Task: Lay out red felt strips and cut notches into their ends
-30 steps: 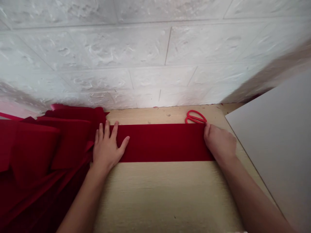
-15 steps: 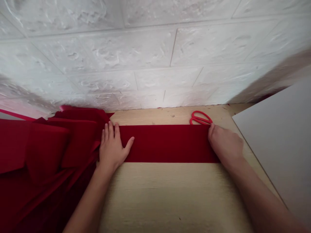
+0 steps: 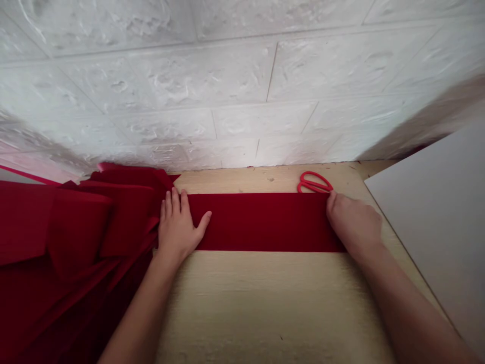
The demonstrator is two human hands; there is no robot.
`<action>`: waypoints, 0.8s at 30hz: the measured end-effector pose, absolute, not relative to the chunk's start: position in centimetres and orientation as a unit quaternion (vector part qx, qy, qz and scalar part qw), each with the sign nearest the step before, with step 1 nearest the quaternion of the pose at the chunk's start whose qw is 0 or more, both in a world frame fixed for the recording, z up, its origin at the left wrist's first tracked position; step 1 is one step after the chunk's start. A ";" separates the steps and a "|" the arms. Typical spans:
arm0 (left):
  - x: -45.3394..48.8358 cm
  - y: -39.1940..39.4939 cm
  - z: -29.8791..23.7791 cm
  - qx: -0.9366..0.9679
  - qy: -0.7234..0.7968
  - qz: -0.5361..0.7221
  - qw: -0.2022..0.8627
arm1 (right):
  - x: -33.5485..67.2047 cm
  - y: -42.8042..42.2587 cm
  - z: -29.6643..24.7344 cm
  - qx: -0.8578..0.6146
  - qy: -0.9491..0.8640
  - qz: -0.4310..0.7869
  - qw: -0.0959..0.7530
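Red strip (image 3: 265, 222) lies flat: left hand (image 3: 178, 228) splayed on it, right hand (image 3: 354, 223) curled at its end, grip unclear. Pale wood table (image 3: 265, 303) — white block wall (image 3: 227, 76).

We press our left hand (image 3: 177, 226) and right hand (image 3: 354, 222) flat on a dark red velvet fabric strip (image 3: 265, 222) beside red-handled scissors (image 3: 314, 183).
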State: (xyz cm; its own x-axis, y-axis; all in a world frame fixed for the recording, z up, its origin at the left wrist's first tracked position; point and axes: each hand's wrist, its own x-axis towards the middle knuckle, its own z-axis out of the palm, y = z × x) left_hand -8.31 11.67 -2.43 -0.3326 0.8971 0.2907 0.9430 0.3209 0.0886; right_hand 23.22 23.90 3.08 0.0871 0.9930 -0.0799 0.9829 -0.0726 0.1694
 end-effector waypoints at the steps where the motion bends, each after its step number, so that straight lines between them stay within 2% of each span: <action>1: -8.2 11.7 -2.4 -0.568 -0.809 -0.117 0.093 | 23.4 23.9 3.0 0.728 0.680 0.025 0.089; 14: -8.4 11.6 -2.1 -0.569 -0.811 -0.112 0.076 | 24.1 23.6 3.1 0.725 0.686 0.021 0.062; 24: -5.2 11.1 1.0 -0.598 -0.766 -0.225 0.075 | 24.5 23.9 2.9 0.723 0.689 0.018 0.050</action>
